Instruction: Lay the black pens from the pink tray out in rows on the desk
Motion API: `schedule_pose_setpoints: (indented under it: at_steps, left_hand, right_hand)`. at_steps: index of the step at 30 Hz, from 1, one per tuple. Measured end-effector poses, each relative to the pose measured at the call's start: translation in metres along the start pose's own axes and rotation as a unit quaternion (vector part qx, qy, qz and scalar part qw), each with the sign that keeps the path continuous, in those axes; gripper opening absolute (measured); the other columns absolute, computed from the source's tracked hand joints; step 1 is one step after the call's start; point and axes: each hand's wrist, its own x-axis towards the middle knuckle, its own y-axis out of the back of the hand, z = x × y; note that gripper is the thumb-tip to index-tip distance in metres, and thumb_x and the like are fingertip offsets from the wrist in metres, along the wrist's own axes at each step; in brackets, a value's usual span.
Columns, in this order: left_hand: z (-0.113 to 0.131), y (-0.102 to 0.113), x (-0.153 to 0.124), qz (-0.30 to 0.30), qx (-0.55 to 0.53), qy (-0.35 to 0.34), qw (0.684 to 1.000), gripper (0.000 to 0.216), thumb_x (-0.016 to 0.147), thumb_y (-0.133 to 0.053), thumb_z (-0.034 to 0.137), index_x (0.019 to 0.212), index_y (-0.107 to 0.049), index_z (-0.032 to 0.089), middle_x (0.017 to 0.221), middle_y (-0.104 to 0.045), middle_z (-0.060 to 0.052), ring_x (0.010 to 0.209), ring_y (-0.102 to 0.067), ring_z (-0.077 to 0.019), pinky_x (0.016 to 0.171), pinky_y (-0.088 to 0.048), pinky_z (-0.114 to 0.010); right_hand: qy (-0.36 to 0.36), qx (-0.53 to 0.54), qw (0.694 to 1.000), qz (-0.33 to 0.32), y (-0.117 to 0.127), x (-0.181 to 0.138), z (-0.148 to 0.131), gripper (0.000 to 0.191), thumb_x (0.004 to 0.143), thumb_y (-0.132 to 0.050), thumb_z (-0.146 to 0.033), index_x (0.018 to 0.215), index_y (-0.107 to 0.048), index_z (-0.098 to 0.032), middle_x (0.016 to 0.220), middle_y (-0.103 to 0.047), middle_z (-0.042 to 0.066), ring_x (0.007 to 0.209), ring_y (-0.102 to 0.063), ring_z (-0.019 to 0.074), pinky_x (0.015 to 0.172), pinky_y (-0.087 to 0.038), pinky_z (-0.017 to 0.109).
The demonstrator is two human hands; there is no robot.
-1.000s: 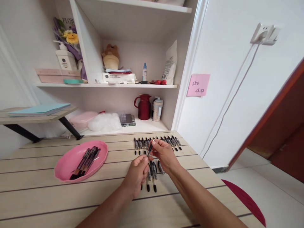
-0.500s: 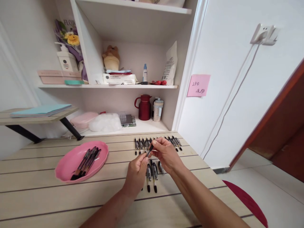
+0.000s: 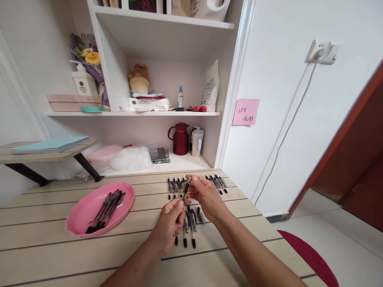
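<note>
A slim black pen is held at a slant above the table, its silver tip pointing up. My left hand grips its lower barrel. The thumb and fingers of my right hand close at the tip end. Under my hands lie a few pens with clear barrels and black ends, partly hidden by my left hand. A pen cap lies apart beside them. Behind my hands runs a row of pens, with a left part and a right part; its middle is hidden.
A pink scalloped tray holding several dark pens sits on the slatted table at left. At the back, shelves hold a red jug and a light cup. A small raised stand bears blue papers.
The pen has turned more upright and its silver tip now shows by my right fingers. My left hand has shifted slightly left and down. The view has tilted up a little.
</note>
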Motion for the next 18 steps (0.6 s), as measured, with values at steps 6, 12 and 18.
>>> schedule_pose_setpoints:
  at_steps: [6,12,18]
  left_hand:
    - [-0.005,0.001,0.0,0.007,0.035,0.017,0.999,0.028,0.076,-0.049,0.042,0.087,-0.049,0.017,0.049,-0.036,0.009,0.033,-0.018,-0.0009,0.033,-0.01,-0.015]
    - [-0.007,0.003,0.002,-0.014,-0.029,0.034,0.999,0.028,0.075,-0.051,0.043,0.087,-0.048,0.017,0.047,-0.034,0.01,0.031,-0.016,-0.0006,0.032,-0.008,-0.016]
    - [-0.006,0.007,0.006,-0.032,-0.061,0.048,0.996,0.027,0.076,-0.051,0.041,0.088,-0.048,0.017,0.047,-0.034,0.01,0.03,-0.016,-0.0006,0.032,-0.007,-0.016]
  right_hand:
    - [0.034,-0.051,0.997,0.056,0.008,0.008,0.003,0.021,0.055,-0.071,-0.031,0.066,-0.063,-0.016,0.058,-0.056,-0.003,0.048,-0.044,0.0062,0.051,-0.036,0.022]
    - [0.017,-0.001,0.999,0.029,0.011,0.011,0.006,0.037,0.057,-0.071,-0.028,0.091,-0.061,-0.019,0.069,-0.063,0.0,0.059,-0.052,0.0095,0.059,-0.039,0.024]
    - [0.02,0.005,1.0,0.007,0.011,0.014,0.009,0.039,0.057,-0.071,-0.031,0.092,-0.061,-0.017,0.071,-0.065,0.003,0.064,-0.055,0.0125,0.061,-0.041,0.026]
